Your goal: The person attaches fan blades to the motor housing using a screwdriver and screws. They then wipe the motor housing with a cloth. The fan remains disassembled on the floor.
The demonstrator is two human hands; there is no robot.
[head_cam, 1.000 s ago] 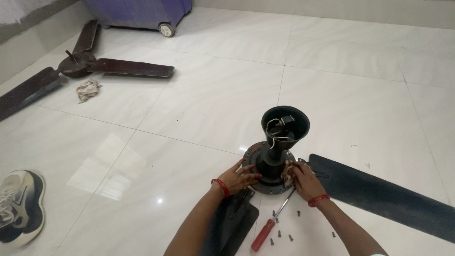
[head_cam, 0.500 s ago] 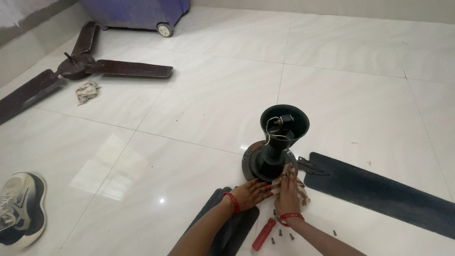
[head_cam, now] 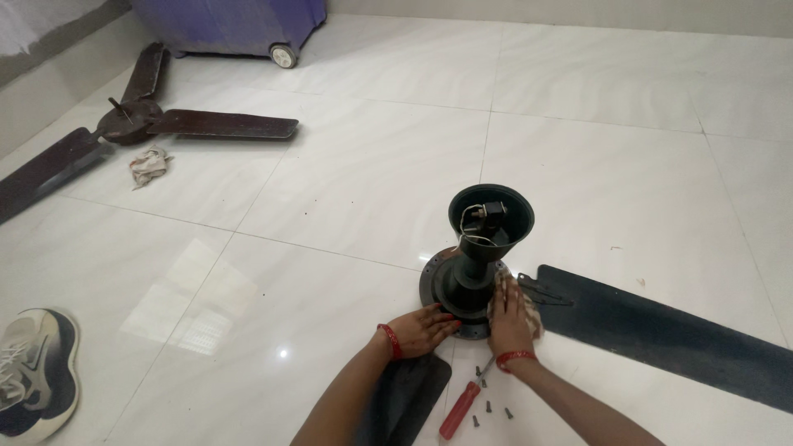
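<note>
Black motor sat under your fingers: left hand lay flat, steadying its rim; right hand pressed a rag, fingers flat, to its side. Firm bracing and short strokes probably suited it best.

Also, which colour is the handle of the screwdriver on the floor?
Red. The screwdriver lies near the right hand, seen in the head view.

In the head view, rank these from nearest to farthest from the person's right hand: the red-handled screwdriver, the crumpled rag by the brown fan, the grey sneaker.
From the right hand:
1. Red-handled screwdriver, just below on the floor.
2. Crumpled rag, far upper left by the brown three-blade fan.
3. Grey sneaker, at the left edge.
</note>
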